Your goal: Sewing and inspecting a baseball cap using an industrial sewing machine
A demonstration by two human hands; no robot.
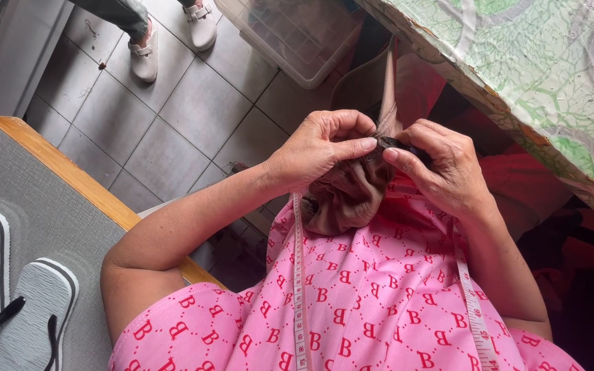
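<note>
Both your hands pinch brown fabric (348,196): left hand (317,148) and right hand (441,168) grasp its top edge. Tape measure (300,288) hangs around your neck.

Two hands, the left hand (317,148) and the right hand (441,168), meet at centre frame on one bunched brown cloth (348,196). One measuring tape (300,295) hangs below. Two flip-flops (32,312) lie lower left; two white shoes (173,34) stand upper left. One clear plastic bin (297,38) sits top centre.

Matt brown cloth (349,192), crumpled
</note>
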